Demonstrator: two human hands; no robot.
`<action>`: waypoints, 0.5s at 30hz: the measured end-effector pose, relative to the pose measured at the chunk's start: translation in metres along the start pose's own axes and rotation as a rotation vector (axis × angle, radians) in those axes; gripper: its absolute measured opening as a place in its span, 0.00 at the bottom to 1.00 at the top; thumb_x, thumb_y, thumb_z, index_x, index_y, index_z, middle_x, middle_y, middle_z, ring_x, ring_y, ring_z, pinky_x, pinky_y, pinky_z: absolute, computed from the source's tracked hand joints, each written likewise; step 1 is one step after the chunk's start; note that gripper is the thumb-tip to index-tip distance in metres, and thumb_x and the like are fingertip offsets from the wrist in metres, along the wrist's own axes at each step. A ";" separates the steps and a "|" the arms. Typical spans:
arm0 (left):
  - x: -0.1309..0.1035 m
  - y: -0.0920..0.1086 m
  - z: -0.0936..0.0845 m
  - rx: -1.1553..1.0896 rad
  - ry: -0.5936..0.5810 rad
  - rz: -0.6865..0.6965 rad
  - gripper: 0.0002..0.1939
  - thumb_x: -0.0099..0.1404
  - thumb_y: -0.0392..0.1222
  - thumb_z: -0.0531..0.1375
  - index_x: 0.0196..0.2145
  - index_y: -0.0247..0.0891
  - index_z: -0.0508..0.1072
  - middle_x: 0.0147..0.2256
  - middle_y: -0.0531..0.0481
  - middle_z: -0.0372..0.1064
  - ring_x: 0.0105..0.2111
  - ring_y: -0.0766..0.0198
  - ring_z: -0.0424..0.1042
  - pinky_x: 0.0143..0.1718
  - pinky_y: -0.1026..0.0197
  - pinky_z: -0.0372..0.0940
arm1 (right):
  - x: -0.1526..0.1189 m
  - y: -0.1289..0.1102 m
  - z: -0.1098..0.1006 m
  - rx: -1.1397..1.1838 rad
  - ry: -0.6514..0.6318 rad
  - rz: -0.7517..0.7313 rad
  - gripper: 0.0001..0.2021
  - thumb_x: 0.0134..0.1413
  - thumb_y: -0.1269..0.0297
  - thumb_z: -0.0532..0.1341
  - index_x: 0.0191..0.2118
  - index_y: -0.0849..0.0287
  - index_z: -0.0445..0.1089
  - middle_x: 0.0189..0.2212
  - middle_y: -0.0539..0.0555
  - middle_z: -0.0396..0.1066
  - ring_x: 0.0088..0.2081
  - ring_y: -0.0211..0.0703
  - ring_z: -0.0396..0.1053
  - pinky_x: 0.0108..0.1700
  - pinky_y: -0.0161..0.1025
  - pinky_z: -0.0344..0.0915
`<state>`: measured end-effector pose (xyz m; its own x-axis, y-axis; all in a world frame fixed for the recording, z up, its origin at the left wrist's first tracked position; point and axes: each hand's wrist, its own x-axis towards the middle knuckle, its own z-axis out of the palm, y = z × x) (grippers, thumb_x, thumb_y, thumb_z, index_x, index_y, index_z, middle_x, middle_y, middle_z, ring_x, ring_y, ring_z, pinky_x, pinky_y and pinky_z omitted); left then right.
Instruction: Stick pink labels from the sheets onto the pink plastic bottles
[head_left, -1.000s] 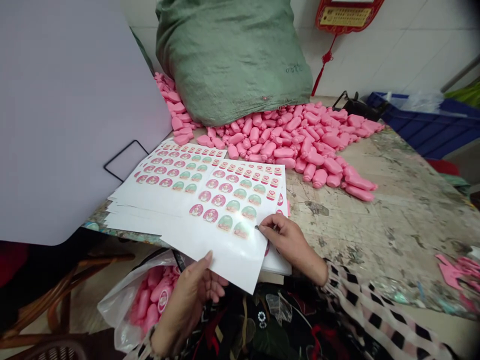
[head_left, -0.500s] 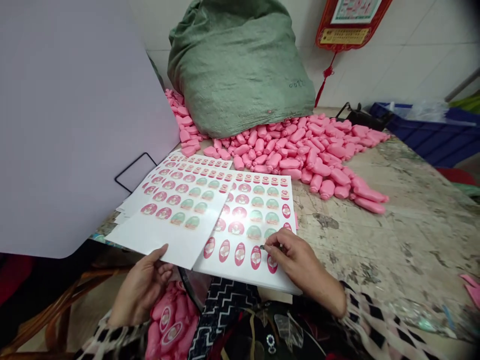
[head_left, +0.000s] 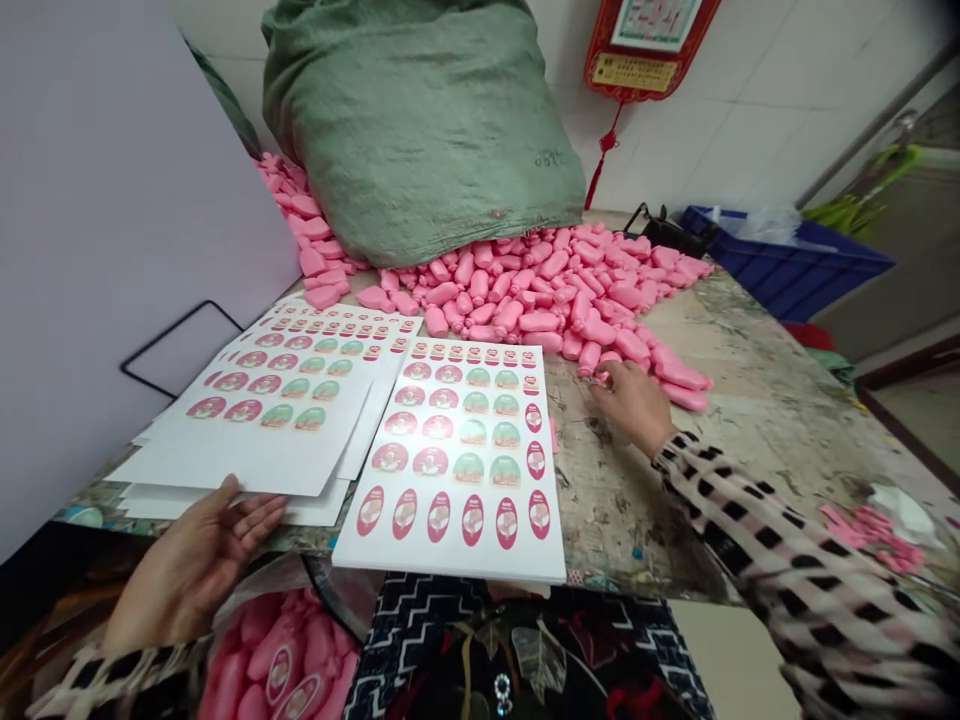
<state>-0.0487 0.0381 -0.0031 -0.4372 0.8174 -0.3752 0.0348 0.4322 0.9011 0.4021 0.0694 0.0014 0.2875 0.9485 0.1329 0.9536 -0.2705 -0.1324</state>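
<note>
My left hand (head_left: 206, 555) is at the lower edge of a printed sticker sheet (head_left: 247, 450) on the left stack. Its thumb lies on top and the fingers are below, pinching the edge. My right hand (head_left: 634, 405) reaches to the front of a heap of small pink plastic bottles (head_left: 540, 320). Its fingers are curled, with the tips at the neck of a pink bottle (head_left: 590, 357); the grip is partly hidden. Between my hands lies a second stack of sticker sheets (head_left: 450, 545), with rows of pink and green labels and oval labels along the bottom.
A large green sack (head_left: 427, 130) rests behind the bottles. A pale panel (head_left: 135, 180) with a black wire stand (head_left: 180, 340) rises at left. Below my left hand, a bag holds labelled pink bottles (head_left: 281, 650). A blue crate (head_left: 810, 255) stands far right; pink scraps (head_left: 874, 535) lie nearer.
My right hand has left the oval labels and moved out to the bottles. My left hand has drawn the sheet left, off the middle stack. The view has turned right.
</note>
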 end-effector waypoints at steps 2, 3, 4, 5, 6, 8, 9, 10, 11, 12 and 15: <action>-0.009 -0.008 -0.002 -0.140 0.013 -0.121 0.03 0.64 0.32 0.52 0.33 0.36 0.62 0.22 0.53 0.70 0.24 0.67 0.73 0.27 0.65 0.71 | 0.014 -0.003 0.005 -0.085 0.009 0.008 0.18 0.57 0.55 0.51 0.50 0.56 0.65 0.45 0.61 0.66 0.40 0.53 0.68 0.35 0.43 0.60; -0.014 -0.011 -0.003 -0.169 0.031 -0.121 0.05 0.62 0.32 0.54 0.37 0.37 0.62 0.22 0.54 0.71 0.23 0.66 0.73 0.27 0.64 0.71 | 0.018 -0.006 0.008 -0.112 0.013 0.007 0.19 0.58 0.55 0.50 0.51 0.57 0.64 0.46 0.63 0.65 0.40 0.54 0.68 0.35 0.44 0.60; -0.020 -0.014 -0.003 -0.152 0.052 -0.063 0.12 0.60 0.32 0.57 0.41 0.38 0.60 0.21 0.55 0.71 0.22 0.65 0.73 0.25 0.63 0.71 | 0.022 -0.010 0.011 -0.133 0.014 0.013 0.20 0.58 0.55 0.50 0.52 0.58 0.63 0.46 0.64 0.65 0.41 0.55 0.68 0.35 0.44 0.61; -0.026 -0.016 -0.004 -0.118 0.056 0.009 0.19 0.57 0.32 0.59 0.45 0.40 0.59 0.21 0.56 0.71 0.21 0.64 0.72 0.24 0.63 0.70 | 0.025 -0.014 0.014 -0.149 0.008 0.023 0.20 0.58 0.55 0.50 0.52 0.59 0.62 0.45 0.65 0.65 0.40 0.55 0.68 0.35 0.45 0.61; -0.031 -0.018 -0.006 -0.082 0.059 0.076 0.25 0.55 0.33 0.62 0.48 0.41 0.57 0.22 0.56 0.71 0.20 0.64 0.72 0.22 0.64 0.69 | 0.027 -0.017 0.017 -0.160 -0.002 0.036 0.20 0.58 0.56 0.50 0.52 0.60 0.62 0.44 0.66 0.66 0.40 0.56 0.68 0.35 0.45 0.61; -0.039 -0.021 -0.008 -0.023 0.041 0.165 0.31 0.52 0.36 0.64 0.51 0.42 0.56 0.24 0.56 0.72 0.19 0.65 0.71 0.21 0.65 0.68 | 0.029 -0.019 0.020 -0.161 -0.016 0.059 0.20 0.57 0.57 0.51 0.52 0.61 0.61 0.43 0.65 0.67 0.41 0.55 0.68 0.35 0.45 0.61; -0.042 -0.022 -0.010 -0.002 0.031 0.188 0.31 0.51 0.37 0.65 0.51 0.42 0.57 0.25 0.55 0.72 0.19 0.65 0.70 0.21 0.65 0.68 | 0.030 -0.018 0.020 -0.153 -0.014 0.066 0.20 0.56 0.58 0.52 0.52 0.61 0.61 0.42 0.65 0.68 0.41 0.55 0.68 0.35 0.45 0.61; -0.045 -0.022 -0.011 0.017 0.028 0.210 0.31 0.51 0.39 0.65 0.51 0.42 0.58 0.25 0.54 0.71 0.19 0.65 0.70 0.21 0.65 0.68 | 0.029 -0.016 0.019 -0.138 -0.001 0.071 0.20 0.56 0.58 0.52 0.52 0.61 0.61 0.42 0.65 0.68 0.41 0.55 0.68 0.36 0.45 0.61; -0.048 -0.023 -0.011 0.037 0.020 0.233 0.30 0.52 0.40 0.64 0.51 0.42 0.59 0.25 0.54 0.71 0.20 0.65 0.70 0.22 0.65 0.68 | 0.027 -0.014 0.017 -0.116 0.019 0.079 0.20 0.56 0.59 0.52 0.52 0.61 0.61 0.43 0.64 0.69 0.41 0.55 0.68 0.37 0.45 0.61; -0.052 -0.023 -0.010 0.061 0.016 0.263 0.29 0.53 0.41 0.63 0.51 0.42 0.60 0.26 0.54 0.71 0.20 0.66 0.70 0.23 0.65 0.67 | 0.023 -0.011 0.012 -0.087 0.044 0.085 0.20 0.55 0.59 0.53 0.51 0.61 0.62 0.43 0.64 0.69 0.42 0.55 0.68 0.37 0.45 0.61; -0.068 -0.020 0.001 0.182 -0.027 0.409 0.24 0.56 0.42 0.61 0.51 0.43 0.63 0.30 0.53 0.70 0.26 0.65 0.71 0.29 0.64 0.68 | -0.002 -0.007 -0.010 0.079 0.122 0.048 0.19 0.53 0.59 0.55 0.50 0.59 0.64 0.43 0.61 0.70 0.42 0.54 0.67 0.39 0.46 0.61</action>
<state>-0.0188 -0.0259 0.0039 -0.3307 0.9437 -0.0040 0.3586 0.1296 0.9244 0.3956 0.0678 0.0120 0.3458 0.9064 0.2426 0.9298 -0.2964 -0.2180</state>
